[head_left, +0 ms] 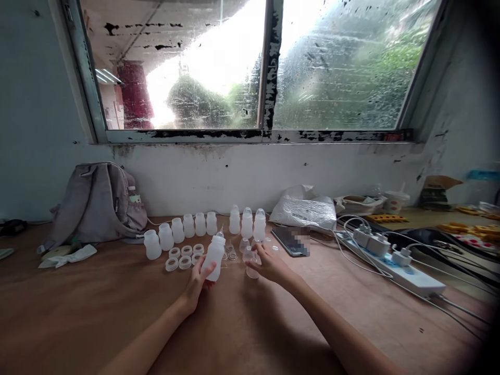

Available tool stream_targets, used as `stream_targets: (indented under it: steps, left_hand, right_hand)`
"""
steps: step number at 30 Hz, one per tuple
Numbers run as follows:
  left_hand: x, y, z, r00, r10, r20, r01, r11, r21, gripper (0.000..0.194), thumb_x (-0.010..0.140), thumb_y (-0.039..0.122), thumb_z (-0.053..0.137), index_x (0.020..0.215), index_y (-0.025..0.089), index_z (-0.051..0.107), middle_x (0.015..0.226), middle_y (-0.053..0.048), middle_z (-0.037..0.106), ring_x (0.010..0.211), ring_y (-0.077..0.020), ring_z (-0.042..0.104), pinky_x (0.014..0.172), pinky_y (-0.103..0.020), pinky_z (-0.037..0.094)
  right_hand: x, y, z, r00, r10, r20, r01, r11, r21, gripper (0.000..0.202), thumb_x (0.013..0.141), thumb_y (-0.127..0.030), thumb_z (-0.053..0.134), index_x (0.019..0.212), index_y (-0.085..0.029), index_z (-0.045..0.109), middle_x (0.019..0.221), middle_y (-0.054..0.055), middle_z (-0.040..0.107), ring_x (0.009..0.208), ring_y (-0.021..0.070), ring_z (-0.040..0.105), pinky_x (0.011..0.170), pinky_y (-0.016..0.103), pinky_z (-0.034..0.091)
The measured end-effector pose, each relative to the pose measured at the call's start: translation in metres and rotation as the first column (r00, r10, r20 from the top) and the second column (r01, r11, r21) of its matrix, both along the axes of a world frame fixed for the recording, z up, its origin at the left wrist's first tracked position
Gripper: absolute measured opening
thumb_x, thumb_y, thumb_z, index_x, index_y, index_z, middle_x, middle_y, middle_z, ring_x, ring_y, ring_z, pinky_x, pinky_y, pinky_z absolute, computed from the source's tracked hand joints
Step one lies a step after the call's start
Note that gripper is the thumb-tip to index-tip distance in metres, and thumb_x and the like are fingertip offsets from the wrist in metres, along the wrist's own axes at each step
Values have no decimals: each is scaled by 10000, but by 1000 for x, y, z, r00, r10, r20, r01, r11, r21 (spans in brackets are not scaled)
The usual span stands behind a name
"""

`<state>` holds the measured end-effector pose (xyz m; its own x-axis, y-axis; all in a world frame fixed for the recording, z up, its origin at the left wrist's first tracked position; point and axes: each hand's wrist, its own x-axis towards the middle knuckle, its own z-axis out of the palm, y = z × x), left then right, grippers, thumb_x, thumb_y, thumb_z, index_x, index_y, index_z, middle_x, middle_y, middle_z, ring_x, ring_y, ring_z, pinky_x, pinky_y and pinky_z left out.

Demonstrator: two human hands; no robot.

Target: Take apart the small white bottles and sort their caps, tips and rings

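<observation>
Gripping a translucent white plastic bottle (213,263) around its lower body, the left hand (198,278) has its thumb across the front and its fingers curled round the far side; a pointed clear teat (220,231) rises from the bottle's neck, and the bottle leans slightly to the right. The right hand (269,264) reaches in among clear, cup-shaped plastic caps (253,272), thumb and forefinger moderately parted about them, though whether they pinch one I cannot tell. Behind the left hand sit translucent white, ring-shaped plastic collars (172,264) in two rows, with small clear teats (230,252) to the right of the held bottle. Farther back, six open-topped white bottles (177,230) stand in a curved line, and three clear-topped white bottles (247,225) stand upright beyond the caps. Right of these, a dark, flat phone (289,242) lies on the brown tabletop (117,323), near a crumpled silver bag (304,209).
</observation>
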<state>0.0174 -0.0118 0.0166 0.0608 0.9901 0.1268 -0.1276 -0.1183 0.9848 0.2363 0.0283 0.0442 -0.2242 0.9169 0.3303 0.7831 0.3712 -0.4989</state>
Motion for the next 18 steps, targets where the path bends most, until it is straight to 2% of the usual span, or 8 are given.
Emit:
stream_targets:
  steps: [2, 4, 6, 8, 10, 13, 15, 18]
  left_hand:
    - [1, -3, 2, 985, 43, -168, -25, 993, 112, 422, 676, 435, 553, 988, 156, 499, 826, -45, 566, 642, -136, 515, 534, -221, 391]
    - [3, -8, 4, 938, 71, -339, 17, 968, 251, 413, 665, 400, 577, 996, 163, 509, 888, -64, 570, 766, -183, 521, 643, -255, 408]
    - [5, -14, 5, 880, 91, -465, 89, 932, 351, 424, 656, 369, 592, 1026, 181, 506, 959, -74, 561, 844, -209, 508, 724, -284, 397]
    - [8, -21, 7, 849, 84, -522, 149, 909, 389, 420, 659, 349, 588, 1039, 193, 503, 970, -71, 555, 840, -208, 503, 734, -289, 389]
    - [11, -28, 9, 857, -6, -516, 209, 918, 337, 337, 682, 343, 562, 979, 187, 526, 864, -51, 565, 743, -176, 506, 663, -264, 390]
    - [14, -33, 10, 905, -248, -345, 312, 939, 143, 249, 682, 357, 559, 827, 155, 545, 673, -8, 520, 581, -113, 460, 505, -208, 343]
    - [16, -34, 8, 911, -399, -109, 398, 917, -28, 309, 681, 413, 534, 815, 135, 541, 623, -1, 493, 497, -83, 418, 403, -184, 270]
    - [18, -31, 3, 787, -531, 314, 604, 767, -217, 479, 709, 530, 387, 877, 106, 536, 576, -3, 470, 357, -50, 336, 314, -188, 135]
  right_hand:
    - [-9, -5, 6, 987, 56, -151, -50, 998, 39, 342, 718, -454, 488, 954, -207, 487, 819, 43, 535, 735, 172, 506, 593, 264, 371]
    - [-22, -11, 8, 948, 112, -299, -131, 990, -46, 363, 749, -492, 432, 967, -207, 486, 696, 8, 524, 618, 141, 492, 536, 245, 365]
    - [-36, -18, 5, 899, 112, -422, -183, 974, -132, 347, 751, -510, 423, 867, -196, 512, 612, -14, 496, 538, 117, 457, 488, 228, 347]
    - [-47, -24, -1, 853, 86, -514, -169, 979, -116, 323, 735, -502, 459, 737, -182, 502, 586, -20, 476, 536, 108, 444, 482, 219, 341]
    - [-54, -28, -8, 814, 56, -578, -111, 992, -59, 315, 713, -482, 504, 657, -174, 467, 584, -20, 464, 549, 106, 438, 487, 217, 340]
    - [-57, -32, -11, 761, 55, -646, -104, 994, -38, 334, 717, -462, 510, 587, -171, 411, 542, -27, 411, 510, 94, 406, 453, 213, 314]
    - [-57, -35, -9, 713, 69, -698, -142, 989, -46, 350, 728, -458, 497, 561, -174, 377, 511, -35, 371, 468, 84, 381, 418, 210, 290]
    - [-57, -41, 1, 617, 115, -778, -228, 973, -37, 340, 739, -451, 482, 574, -180, 361, 497, -41, 359, 438, 77, 376, 390, 201, 278]
